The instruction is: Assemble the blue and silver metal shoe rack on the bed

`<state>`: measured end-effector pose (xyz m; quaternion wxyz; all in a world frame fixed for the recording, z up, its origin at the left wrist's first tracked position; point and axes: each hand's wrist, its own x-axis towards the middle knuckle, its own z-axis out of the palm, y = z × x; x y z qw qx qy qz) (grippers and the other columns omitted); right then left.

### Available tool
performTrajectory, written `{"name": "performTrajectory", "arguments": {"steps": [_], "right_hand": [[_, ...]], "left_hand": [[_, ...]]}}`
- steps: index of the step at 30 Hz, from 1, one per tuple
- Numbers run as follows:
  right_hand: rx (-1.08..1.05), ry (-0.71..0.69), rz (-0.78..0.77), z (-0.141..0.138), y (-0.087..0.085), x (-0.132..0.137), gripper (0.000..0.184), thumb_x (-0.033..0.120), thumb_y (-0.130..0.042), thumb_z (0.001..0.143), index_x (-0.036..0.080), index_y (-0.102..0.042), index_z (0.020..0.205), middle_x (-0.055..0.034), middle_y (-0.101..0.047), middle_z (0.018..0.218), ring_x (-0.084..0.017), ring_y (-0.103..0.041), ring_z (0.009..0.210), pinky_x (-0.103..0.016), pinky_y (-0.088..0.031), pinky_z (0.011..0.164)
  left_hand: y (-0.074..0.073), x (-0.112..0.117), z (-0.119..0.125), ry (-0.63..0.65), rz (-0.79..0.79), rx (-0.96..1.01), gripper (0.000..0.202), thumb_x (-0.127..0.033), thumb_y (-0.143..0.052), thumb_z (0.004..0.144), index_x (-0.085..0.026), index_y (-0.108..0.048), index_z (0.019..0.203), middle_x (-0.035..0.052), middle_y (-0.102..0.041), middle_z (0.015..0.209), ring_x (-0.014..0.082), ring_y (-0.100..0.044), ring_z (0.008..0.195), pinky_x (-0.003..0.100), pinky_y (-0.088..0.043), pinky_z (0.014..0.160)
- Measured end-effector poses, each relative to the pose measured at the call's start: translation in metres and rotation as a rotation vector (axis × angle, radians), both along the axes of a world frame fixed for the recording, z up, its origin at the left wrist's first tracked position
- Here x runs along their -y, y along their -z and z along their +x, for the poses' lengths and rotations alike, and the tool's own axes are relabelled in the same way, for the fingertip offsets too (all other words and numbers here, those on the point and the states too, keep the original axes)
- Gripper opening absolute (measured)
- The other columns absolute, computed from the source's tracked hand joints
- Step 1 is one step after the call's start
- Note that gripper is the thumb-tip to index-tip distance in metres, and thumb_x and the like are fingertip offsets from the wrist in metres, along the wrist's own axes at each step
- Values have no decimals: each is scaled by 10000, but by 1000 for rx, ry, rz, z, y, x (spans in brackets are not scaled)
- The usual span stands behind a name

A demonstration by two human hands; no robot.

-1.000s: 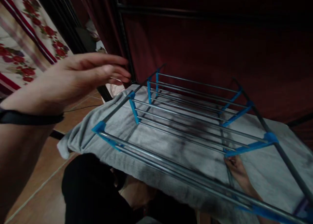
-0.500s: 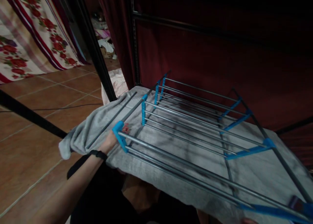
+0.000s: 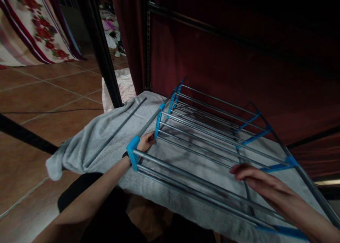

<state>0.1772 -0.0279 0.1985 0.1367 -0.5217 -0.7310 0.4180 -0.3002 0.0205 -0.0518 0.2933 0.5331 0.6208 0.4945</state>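
Head view looks down on a rack of silver metal rods with blue plastic joints [image 3: 202, 140], lying flat on a grey fleece cloth [image 3: 87, 144] in the middle of the scene. The left hand [image 3: 145, 142] is curled tight around the rack's left side rail, just beyond the near-left blue corner joint [image 3: 132, 151]. The right hand [image 3: 256, 181] is spread flat, fingers straight, over the near-right rods; whether it touches them I cannot tell. Brown floor tiles [image 3: 53, 94] lie to the left.
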Motion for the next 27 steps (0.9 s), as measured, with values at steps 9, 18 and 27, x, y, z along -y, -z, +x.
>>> {"name": "performTrajectory", "arguments": {"steps": [9, 18, 27], "right_hand": [[322, -513, 311, -111, 166, -82, 565, 185, -445, 861, 181, -473, 1425, -119, -438, 1504, -231, -386, 1407, -420, -313, 1176], [505, -393, 316, -160, 199, -118, 421, 248, -360, 1010, 105, -487, 1385, -158, -639, 1283, -262, -626, 1160, -370, -460, 999], [502, -380, 278, -160, 223, -127, 352, 330, -381, 1027, 166, -556, 1285, -101, -654, 1288, -244, -649, 1142, -353, -479, 997]], "left_hand": [[-10, 5, 5, 4, -33, -99, 246, -250, -599, 797, -177, -691, 1014, 67, -673, 968, 232, -622, 897, 399, -525, 890], [-5, -3, 10, -99, -178, -280, 214, -366, -604, 853, -210, -677, 979, 63, -660, 1009, 249, -617, 898, 387, -502, 841], [1, 0, 21, -166, -131, -322, 152, -309, -586, 882, -192, -672, 925, 62, -646, 1068, 210, -611, 952, 330, -501, 883]]}}
